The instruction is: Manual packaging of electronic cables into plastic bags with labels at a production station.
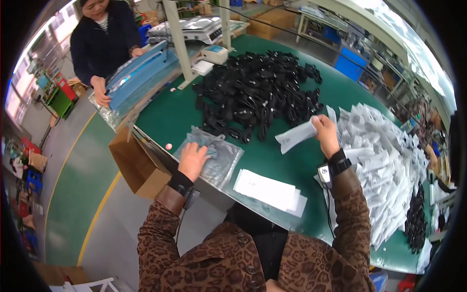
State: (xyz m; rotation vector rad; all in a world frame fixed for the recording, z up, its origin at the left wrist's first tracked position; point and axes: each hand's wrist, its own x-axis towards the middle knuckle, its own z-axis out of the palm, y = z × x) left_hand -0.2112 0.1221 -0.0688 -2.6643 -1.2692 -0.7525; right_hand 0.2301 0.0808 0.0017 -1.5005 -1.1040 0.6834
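Observation:
My right hand [326,135] is closed on one end of a narrow, whitish translucent plastic bag [296,136], with fingers and thumb pinching it above the table. Whatever may be inside that bag cannot be made out. On the left, my left hand [193,159] rests with its fingers spread on a stack of clear plastic bags [221,163] near the table's front edge. White paper sheets [266,189] lie between my forearms. Beyond both hands spreads a heap of coiled black cables [258,92].
A large pile of filled whitish bags [377,165] covers the table's right side. An open cardboard box [138,163] stands at the table's left edge. Across at upper left, a person [104,48] handles a blue tray-like piece [141,73]. A metal post [179,41] rises nearby.

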